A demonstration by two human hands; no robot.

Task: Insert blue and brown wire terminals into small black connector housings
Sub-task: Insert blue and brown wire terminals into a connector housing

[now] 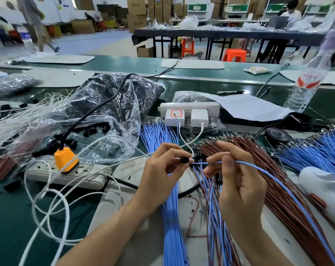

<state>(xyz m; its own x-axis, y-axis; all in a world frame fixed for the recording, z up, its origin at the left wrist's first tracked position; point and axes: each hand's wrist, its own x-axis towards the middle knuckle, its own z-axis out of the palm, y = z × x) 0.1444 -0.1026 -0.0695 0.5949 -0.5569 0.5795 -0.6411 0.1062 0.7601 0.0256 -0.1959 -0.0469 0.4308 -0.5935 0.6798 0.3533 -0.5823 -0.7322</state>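
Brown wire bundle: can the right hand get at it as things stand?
Probably yes: the brown wire bundle lies exposed right beside the right hand, though that hand now pinches a blue wire.

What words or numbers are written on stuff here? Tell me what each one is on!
No text here reads clearly.
Water bottle label: red characters, too blurred to read.
Cardboard boxes: dark print, too small to read.
Snack packet: print too blurred to read.
Wall posters: too blurred to read.
White charger: only a red square outline, no words.
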